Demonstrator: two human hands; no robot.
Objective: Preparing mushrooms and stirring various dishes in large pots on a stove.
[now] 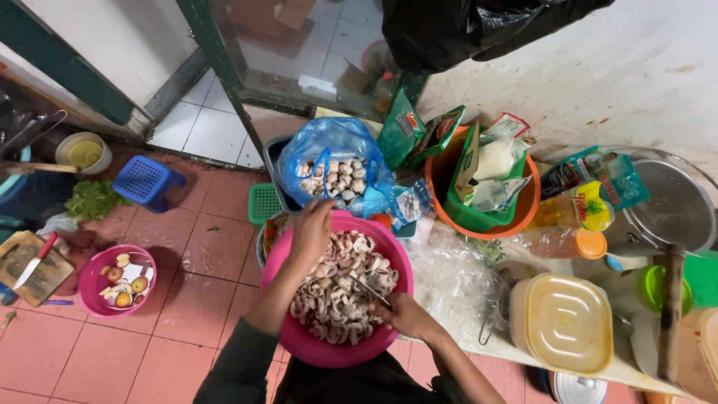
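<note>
Left hand (313,232): reaches to the far rim of the pink basin, toward the blue bag; fingers curled downward, and it cannot be told whether they pinch anything.
Right hand (404,314): at the near right rim of the basin, fingers pressed together around the handle of a knife (370,290).
Knife: thin blade lying over the sliced mushrooms, pointing left and away.
Pink basin (310,340): round, at the centre near the person, its right edge beside the worktop.
Sliced mushrooms (336,288): pale pieces heaped inside the basin.
Blue bag (329,142): open plastic bag just beyond the basin, holding whole mushrooms (336,178).
Orange bowl (523,206): right of the bag, holding a green tub and several packets.
Worktop (449,292): right side of the scene, covered with clear plastic sheeting.
Lidded container (565,322): cream, square, near right on the worktop.
Metal lid (673,206): large and round, far right.
Small pink bowl (93,288): on the tiled floor at left, holding cut fruit pieces.
Cutting board (52,273): left of the small bowl, with a red-handled knife on it.
Blue basket (146,179): on the floor, far left.
</note>
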